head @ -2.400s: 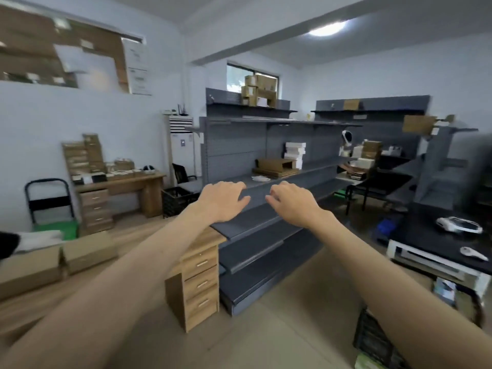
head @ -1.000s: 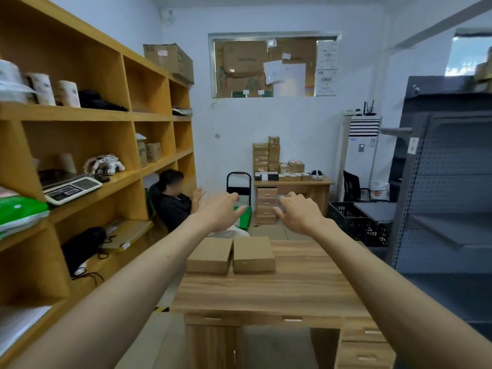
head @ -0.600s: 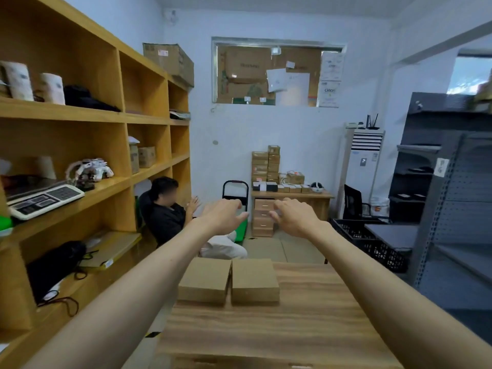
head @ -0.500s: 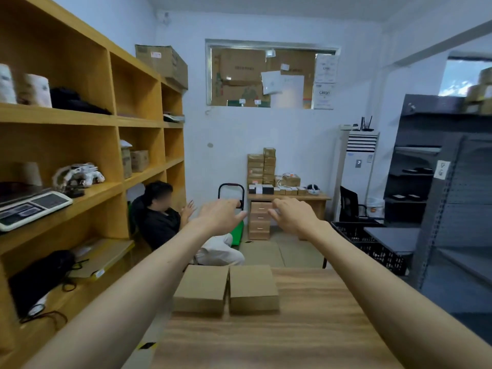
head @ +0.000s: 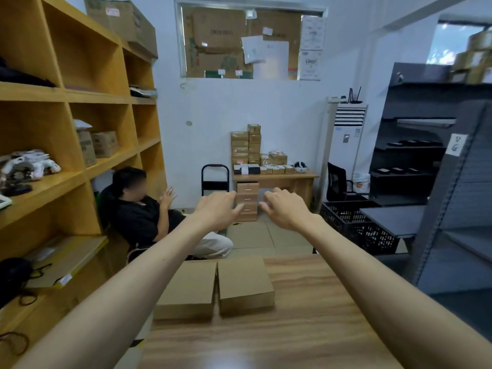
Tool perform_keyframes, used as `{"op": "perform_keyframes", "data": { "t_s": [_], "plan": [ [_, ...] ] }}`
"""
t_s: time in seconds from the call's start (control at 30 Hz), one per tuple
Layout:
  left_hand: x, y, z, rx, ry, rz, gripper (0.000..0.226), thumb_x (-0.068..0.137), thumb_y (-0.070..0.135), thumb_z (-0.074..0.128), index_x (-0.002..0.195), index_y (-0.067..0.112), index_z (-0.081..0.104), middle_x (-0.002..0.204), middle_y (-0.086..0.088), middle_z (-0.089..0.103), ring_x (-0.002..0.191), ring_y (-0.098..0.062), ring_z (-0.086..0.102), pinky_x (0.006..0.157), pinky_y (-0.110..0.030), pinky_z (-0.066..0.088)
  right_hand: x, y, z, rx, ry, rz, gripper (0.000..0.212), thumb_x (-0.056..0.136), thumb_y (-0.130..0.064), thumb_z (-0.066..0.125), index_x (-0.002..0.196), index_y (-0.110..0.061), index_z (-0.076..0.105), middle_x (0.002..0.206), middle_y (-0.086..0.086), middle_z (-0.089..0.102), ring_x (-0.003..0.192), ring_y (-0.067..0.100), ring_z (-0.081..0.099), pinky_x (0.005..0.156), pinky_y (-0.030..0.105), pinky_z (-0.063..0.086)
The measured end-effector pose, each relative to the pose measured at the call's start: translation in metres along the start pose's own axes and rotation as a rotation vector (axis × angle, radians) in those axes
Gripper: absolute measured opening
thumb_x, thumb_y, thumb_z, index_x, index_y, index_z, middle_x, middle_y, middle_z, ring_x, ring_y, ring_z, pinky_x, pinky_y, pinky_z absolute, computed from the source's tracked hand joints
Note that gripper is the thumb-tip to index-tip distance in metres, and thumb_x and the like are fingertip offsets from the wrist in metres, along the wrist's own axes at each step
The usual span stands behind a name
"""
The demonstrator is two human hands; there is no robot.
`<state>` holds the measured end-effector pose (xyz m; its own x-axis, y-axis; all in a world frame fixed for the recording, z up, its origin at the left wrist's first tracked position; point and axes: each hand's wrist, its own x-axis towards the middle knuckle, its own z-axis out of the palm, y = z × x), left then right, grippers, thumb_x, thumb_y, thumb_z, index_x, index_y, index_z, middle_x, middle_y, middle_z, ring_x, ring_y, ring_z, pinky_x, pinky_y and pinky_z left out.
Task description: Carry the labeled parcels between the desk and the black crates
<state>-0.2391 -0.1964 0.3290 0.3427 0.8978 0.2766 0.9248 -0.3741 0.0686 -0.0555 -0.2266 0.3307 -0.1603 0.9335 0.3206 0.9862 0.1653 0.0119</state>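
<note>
Two flat brown cardboard parcels lie side by side on the wooden desk [head: 306, 328] in front of me, the left parcel [head: 187, 288] touching the right parcel [head: 243, 283]. No label shows on their top faces. My left hand [head: 217, 209] and my right hand [head: 285, 209] are stretched out in the air above and beyond the parcels, palms down, fingers loosely bent, holding nothing. A black crate [head: 356, 225] stands on the floor to the right, beyond the desk.
A tall wooden shelf unit [head: 66, 166] runs along the left. A person in black [head: 133, 209] sits on the floor beside it. A far desk [head: 274, 177] carries stacked boxes. Grey metal shelving [head: 439, 209] fills the right side.
I turned from the grey shelving to face the desk and came closer; the two parcels now sit nearer and lower in view. Both hands stay raised and empty.
</note>
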Motion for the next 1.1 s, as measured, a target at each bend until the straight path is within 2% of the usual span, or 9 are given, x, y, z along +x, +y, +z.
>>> {"op": "perform_keyframes", "data": {
  "t_s": [0.1,0.4,0.63,0.8,0.9,1.03,1.1],
  "plan": [
    [0.032,-0.002,0.024,0.015,-0.023,0.001,0.048,0.105,0.05,0.039,0.135,0.016,0.053,0.133,-0.008,0.063,0.119,-0.027,0.06,0.096,-0.044,0.049,0.026,0.018,0.023,0.015,0.001,-0.011,0.033,0.106,-0.037,0.038,0.114,-0.011,0.057,0.123,0.013,0.058,0.109,0.033,0.058,0.083,0.043,0.043],
    [0.147,-0.005,0.079,0.064,0.029,-0.021,0.044,0.106,0.048,0.038,0.135,0.019,0.054,0.128,-0.005,0.066,0.115,-0.026,0.062,0.083,-0.037,0.048,0.134,0.09,0.081,0.07,-0.014,-0.014,0.035,0.106,-0.038,0.037,0.114,-0.011,0.057,0.119,0.014,0.06,0.107,0.033,0.058,0.09,0.046,0.046],
    [0.215,-0.016,0.148,0.007,0.037,-0.111,0.045,0.105,0.047,0.039,0.137,0.017,0.054,0.129,-0.006,0.065,0.117,-0.028,0.06,0.086,-0.041,0.05,0.206,0.135,0.146,0.11,-0.027,-0.049,0.037,0.105,-0.039,0.038,0.119,-0.011,0.058,0.123,0.014,0.06,0.111,0.036,0.058,0.091,0.047,0.046],
    [0.227,-0.037,0.217,0.005,-0.092,-0.19,0.048,0.104,0.045,0.04,0.144,0.019,0.049,0.138,-0.007,0.059,0.122,-0.029,0.058,0.09,-0.04,0.05,0.226,0.145,0.226,0.166,-0.158,-0.038,0.037,0.104,-0.038,0.039,0.118,-0.012,0.06,0.124,0.014,0.06,0.113,0.036,0.057,0.09,0.045,0.045],
    [0.233,-0.055,0.263,-0.038,-0.158,-0.261,0.044,0.104,0.045,0.042,0.137,0.02,0.053,0.139,-0.006,0.057,0.123,-0.029,0.056,0.09,-0.04,0.048,0.228,0.147,0.28,0.199,-0.239,-0.015,0.038,0.104,-0.039,0.039,0.12,-0.013,0.06,0.124,0.015,0.061,0.113,0.037,0.057,0.089,0.043,0.044],
    [0.223,-0.079,0.343,-0.117,-0.29,-0.356,0.045,0.103,0.047,0.044,0.139,0.02,0.053,0.135,-0.006,0.056,0.126,-0.029,0.053,0.095,-0.043,0.049,0.22,0.147,0.354,0.25,-0.387,0.041,0.039,0.105,-0.038,0.039,0.124,-0.011,0.059,0.125,0.015,0.061,0.116,0.036,0.058,0.09,0.04,0.045],
    [0.209,-0.09,0.389,-0.226,-0.331,-0.422,0.048,0.103,0.045,0.047,0.141,0.017,0.051,0.14,-0.01,0.054,0.131,-0.032,0.048,0.102,-0.047,0.046,0.206,0.147,0.393,0.283,-0.428,0.09,0.037,0.104,-0.038,0.041,0.124,-0.011,0.059,0.124,0.014,0.061,0.117,0.036,0.058,0.09,0.04,0.047]
  ]
}}
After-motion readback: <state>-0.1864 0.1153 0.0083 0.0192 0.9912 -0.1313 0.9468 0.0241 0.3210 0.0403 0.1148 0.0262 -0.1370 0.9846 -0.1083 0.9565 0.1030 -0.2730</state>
